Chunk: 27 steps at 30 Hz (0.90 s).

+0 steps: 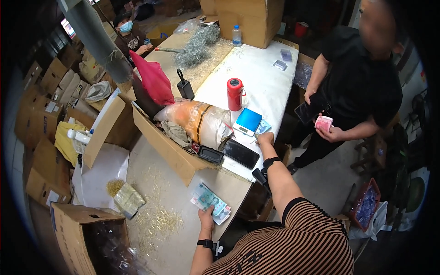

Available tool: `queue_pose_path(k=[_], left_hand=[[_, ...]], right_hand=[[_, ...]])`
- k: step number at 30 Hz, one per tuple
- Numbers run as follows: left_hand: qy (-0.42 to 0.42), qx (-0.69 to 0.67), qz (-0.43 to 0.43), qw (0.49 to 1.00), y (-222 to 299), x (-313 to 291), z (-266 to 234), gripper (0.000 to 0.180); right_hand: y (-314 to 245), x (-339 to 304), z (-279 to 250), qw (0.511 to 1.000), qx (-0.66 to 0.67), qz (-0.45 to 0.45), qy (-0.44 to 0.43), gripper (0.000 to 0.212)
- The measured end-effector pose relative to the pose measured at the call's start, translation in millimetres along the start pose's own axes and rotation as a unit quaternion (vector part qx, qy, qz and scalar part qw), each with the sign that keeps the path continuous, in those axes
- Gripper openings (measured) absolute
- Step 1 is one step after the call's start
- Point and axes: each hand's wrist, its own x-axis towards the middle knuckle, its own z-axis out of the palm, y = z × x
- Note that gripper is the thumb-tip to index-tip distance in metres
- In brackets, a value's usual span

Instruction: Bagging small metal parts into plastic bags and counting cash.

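My left hand [206, 217] grips a small fan of banknotes [210, 201], mostly greenish blue, above the pale table near its front edge. Farther off to the right, my right hand [265, 138] is closed at a bluish banknote [263, 126] beside a small scale [247, 122] with a blue top. The fingertips there are partly hidden. Just left of that hand lies a black phone [240, 154], with a black tray [210, 155] next to it. Behind the scale stands a red flask [234, 95].
An opened carton [165, 145] with plastic bags crosses the table's middle. Thin gold pieces [158, 225] lie scattered at left near another carton [73, 238]. At right, a person in black [355, 82] holds pink banknotes [323, 123]. A masked person [130, 39] is behind the table.
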Motion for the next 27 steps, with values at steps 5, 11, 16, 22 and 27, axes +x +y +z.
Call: queue_pose_path(k=[5,11,16,22,27], left_hand=[[0.008,0.011,0.01,1.0,4.7,-2.4,0.1,0.028],[0.001,0.005,0.006,1.0,2.1,8.9,-5.0,0.03],[-0.031,-0.047,-0.018,0.998,5.5,9.7,-5.9,0.03],[-0.029,-0.153,-0.034,0.987,-1.0,0.1,-4.1,0.03],[-0.009,-0.252,-0.064,0.966,-14.5,3.2,-21.5,0.03]], right_hand=[[19.8,5.9,-4.9,0.976,0.213,0.033,-0.045,0.01],[68.9,-52.0,-65.8,0.925,0.297,-0.133,-0.195,0.006],[91.5,-158.8,-45.5,0.898,0.045,-0.227,-0.375,0.022],[141.8,-209.2,29.0,0.843,-0.061,-0.274,-0.46,0.017],[134.2,-225.1,37.7,0.819,-0.165,-0.372,-0.403,0.017]])
